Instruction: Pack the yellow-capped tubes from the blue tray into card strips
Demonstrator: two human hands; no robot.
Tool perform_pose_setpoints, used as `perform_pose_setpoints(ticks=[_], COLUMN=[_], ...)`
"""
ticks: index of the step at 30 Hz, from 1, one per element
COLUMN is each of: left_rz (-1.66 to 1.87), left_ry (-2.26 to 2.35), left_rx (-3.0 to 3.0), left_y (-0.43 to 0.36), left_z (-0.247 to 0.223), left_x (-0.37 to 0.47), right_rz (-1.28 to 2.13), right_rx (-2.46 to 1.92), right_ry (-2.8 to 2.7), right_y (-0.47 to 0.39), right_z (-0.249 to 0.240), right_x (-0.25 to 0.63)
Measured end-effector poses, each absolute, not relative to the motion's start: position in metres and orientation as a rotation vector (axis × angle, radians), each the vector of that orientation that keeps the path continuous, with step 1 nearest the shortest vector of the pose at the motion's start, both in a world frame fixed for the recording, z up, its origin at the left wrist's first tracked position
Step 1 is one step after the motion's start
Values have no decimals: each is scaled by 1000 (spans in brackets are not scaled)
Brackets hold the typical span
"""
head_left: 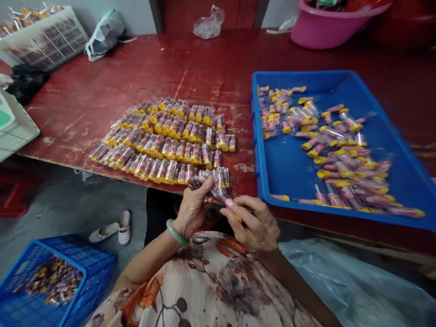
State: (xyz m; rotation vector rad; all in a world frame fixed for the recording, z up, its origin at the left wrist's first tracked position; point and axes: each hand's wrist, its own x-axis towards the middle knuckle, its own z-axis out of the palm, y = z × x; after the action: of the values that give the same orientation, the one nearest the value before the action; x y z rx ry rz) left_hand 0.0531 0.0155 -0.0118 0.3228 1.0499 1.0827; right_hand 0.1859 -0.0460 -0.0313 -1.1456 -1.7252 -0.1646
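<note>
My left hand [195, 202] is closed around a plastic wrapper [195, 182] with brown print, thumb on top, near the table's front edge. Between thumb and fingers, my right hand [254, 222] pinches a clear tube [226, 198] with a pink label and a yellow end. The tube's upper end reaches to the left hand; whether it is inside the wrapper I cannot tell. Just beyond the hands lie rows of wrapped tubes [166, 150] with yellow caps. To the right, a blue tray [282, 172] holds many loose pink-labelled tubes [344, 159].
A blue crate [97, 268] with wrapped tubes stands on the floor at left, near white shoes [124, 227]. White baskets [44, 38] and a plastic bag [105, 34] sit at the table's left. A pink tub [327, 27] is at back right. Clear plastic sheeting [340, 277] lies below the tray.
</note>
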Motion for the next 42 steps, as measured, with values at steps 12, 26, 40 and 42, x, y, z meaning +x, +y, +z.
perform_pose_setpoints(ticks=[12,26,40,42], left_rz=[1015,742,775,783], left_ry=[1017,816,825,816], left_rx=[364,569,584,585], left_y=[5,-13,-12,-11], left_z=[-15,-6,-1,0], left_x=[51,42,42,42], right_rz=[-68,624,671,599], right_rx=[-1102,-1032,-1025,-1059], right_ry=[-1688,-1368,-1374,-1397], right_y=[-46,-40,-49,-52], right_z=[-41,-25,-22,-20], right_x=[188,189,196,197])
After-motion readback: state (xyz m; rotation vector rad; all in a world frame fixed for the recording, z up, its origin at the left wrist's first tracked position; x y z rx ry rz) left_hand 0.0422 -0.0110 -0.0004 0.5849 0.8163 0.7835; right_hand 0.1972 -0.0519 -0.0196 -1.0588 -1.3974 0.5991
